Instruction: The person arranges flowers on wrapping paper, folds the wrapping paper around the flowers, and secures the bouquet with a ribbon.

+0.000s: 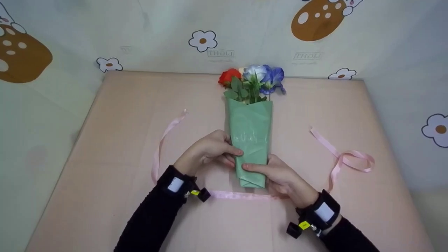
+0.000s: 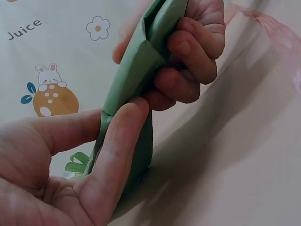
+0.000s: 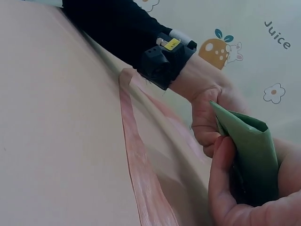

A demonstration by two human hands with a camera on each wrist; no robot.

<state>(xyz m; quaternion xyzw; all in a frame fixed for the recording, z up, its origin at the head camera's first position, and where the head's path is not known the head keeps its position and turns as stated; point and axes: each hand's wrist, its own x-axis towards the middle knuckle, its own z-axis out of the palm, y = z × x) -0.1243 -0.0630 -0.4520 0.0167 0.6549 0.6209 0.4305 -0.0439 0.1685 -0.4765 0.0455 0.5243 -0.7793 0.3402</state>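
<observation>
A bouquet wrapped in green paper (image 1: 250, 136) is held up over the table, its flowers toward the far edge. Out of the paper's top come a red rose (image 1: 230, 77), a pale blue-white flower (image 1: 254, 72), a blue flower (image 1: 274, 77) and green leaves. My left hand (image 1: 217, 148) grips the wrap's left side, thumb across the front and fingers behind. Lower down, my right hand (image 1: 280, 173) grips the right side near the folded bottom end, thumb also on the front. In the left wrist view the paper's folded edge (image 2: 127, 89) shows between both hands.
A pink ribbon (image 1: 241, 195) runs across the table (image 1: 105, 147) beneath the hands. Its left end curves up the table, and its right part lies in a loop (image 1: 357, 161). Behind the table hangs a patterned backdrop (image 1: 157, 35). Both wrists carry strapped-on cameras.
</observation>
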